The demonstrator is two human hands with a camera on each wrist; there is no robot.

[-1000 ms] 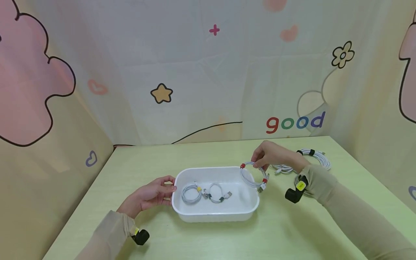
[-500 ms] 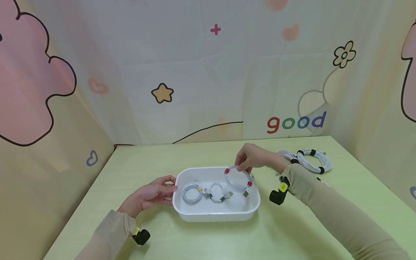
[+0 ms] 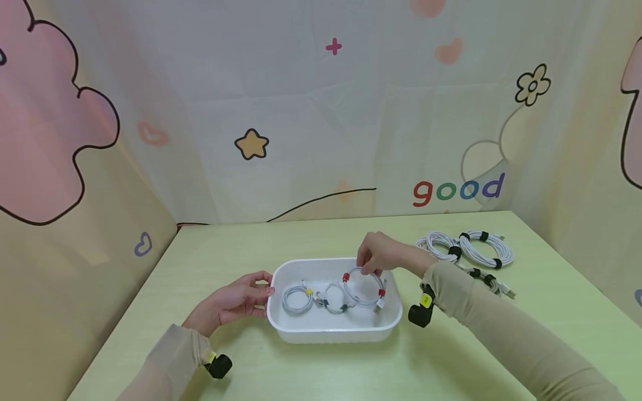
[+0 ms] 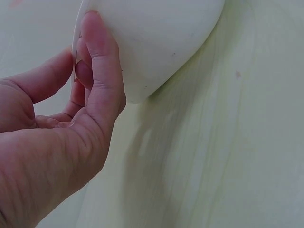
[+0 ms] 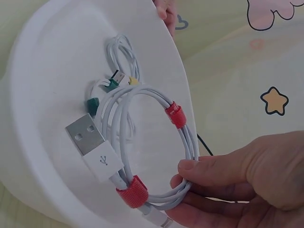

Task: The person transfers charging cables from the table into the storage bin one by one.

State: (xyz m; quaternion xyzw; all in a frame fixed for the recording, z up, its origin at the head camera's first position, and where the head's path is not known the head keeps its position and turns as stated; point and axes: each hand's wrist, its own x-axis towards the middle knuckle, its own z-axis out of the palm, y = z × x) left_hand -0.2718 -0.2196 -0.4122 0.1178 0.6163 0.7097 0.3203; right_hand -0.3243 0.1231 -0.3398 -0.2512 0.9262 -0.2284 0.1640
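My right hand (image 3: pixel 378 253) pinches a coiled white USB cable (image 5: pixel 128 137) between thumb and fingers, tilted over the right part of a white plastic basin (image 3: pixel 333 336). Two red straps (image 5: pixel 176 115) bind this coil, and its USB plug (image 5: pixel 92 137) points down toward the basin floor. With thumb and fingers my left hand (image 4: pixel 71 109) grips the basin's left rim (image 4: pixel 76 38). Inside the basin lie a coiled cable with a yellow strap (image 3: pixel 297 301) and a smaller coil with dark green straps (image 3: pixel 333 299), partly overlapped by the held coil in the head view.
At the table's right back lie two larger white cable coils (image 3: pixel 486 249) with black straps. A further strapped cable (image 3: pixel 494 282) sits nearer, partly behind my right sleeve (image 3: pixel 466 295). A printed curtain (image 3: pixel 291 167) rises behind the table (image 3: pixel 236 245).
My right hand has carried the red-strapped cable leftward from the basin's right rim and lowered it inside. My left hand stays at the rim. Cables behind the right arm have come into view.
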